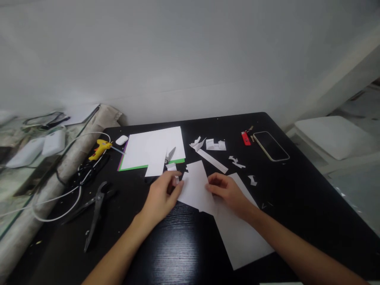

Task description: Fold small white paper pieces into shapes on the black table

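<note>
Both my hands rest on a cut white paper piece (196, 184) lying on the black table (297, 186). My left hand (162, 194) pinches the piece's left edge, fingers curled together. My right hand (227, 190) presses and grips its right side with bent fingers. A larger white sheet (240, 233) lies under my right wrist. Small scissors (170, 155) lie just beyond, on a stack of white paper (148, 146) with green and purple sheets beneath.
Paper scraps (215, 145) and a long strip (212, 160) lie behind the hands. A red lighter (246, 138) and a phone (270, 145) sit at the back right. At the left lie a yellow glue gun (99, 149), large black shears (95, 208), white cable (59, 198) and an earbud case (121, 139).
</note>
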Demonstrator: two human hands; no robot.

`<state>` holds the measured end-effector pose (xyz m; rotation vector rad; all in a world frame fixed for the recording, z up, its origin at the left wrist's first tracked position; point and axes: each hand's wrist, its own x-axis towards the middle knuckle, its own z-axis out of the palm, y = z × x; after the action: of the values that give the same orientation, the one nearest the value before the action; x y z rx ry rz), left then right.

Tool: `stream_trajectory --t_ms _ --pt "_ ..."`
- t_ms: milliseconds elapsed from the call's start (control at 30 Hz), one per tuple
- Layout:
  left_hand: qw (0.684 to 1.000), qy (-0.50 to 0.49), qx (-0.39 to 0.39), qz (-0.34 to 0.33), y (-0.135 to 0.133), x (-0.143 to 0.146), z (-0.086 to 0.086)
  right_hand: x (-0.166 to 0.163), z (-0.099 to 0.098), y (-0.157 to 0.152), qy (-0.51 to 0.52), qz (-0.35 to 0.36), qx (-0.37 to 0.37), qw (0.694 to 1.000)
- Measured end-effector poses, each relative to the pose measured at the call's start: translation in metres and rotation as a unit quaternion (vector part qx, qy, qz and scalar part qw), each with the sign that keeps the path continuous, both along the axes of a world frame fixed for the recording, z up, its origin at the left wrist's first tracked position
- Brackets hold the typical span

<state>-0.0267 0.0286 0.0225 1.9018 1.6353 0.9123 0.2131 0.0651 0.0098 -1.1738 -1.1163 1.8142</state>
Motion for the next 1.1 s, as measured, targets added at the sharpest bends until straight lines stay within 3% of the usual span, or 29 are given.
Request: stream_trajectory --t_ms 133,300,500,767,933,1100 --pt "0.979 -0.175 -0.096 -0.039 -0.012 0.018 -0.012 -0.003 0.000 -0.005 0.029 0.031 -0.015 0.999" --pt "0.964 -0.224 -0.134 -0.051 -0.013 0.027 -0.022 -0.007 -0.003 -0.009 0.043 0.057 -0.040 0.997" --pt "0.910 -0.355 -0.211 -0.043 -0.013 0.029 -0.033 -0.008 -0.004 -0.010 0.056 0.091 -0.051 0.993" --pt "0.878 -0.412 -0.235 -0.066 -0.008 0.029 -0.026 -0.007 -0.009 -0.008 0.070 0.078 -0.019 0.994" --pt "0.877 -0.419 -0.219 -0.082 -0.005 0.023 -0.024 -0.004 -0.011 -0.007 0.092 0.083 -0.031 0.992" --pt "0.915 -0.351 -0.185 -0.068 -0.006 0.018 -0.025 -0.002 -0.011 -0.006 0.144 0.086 -0.064 0.984"
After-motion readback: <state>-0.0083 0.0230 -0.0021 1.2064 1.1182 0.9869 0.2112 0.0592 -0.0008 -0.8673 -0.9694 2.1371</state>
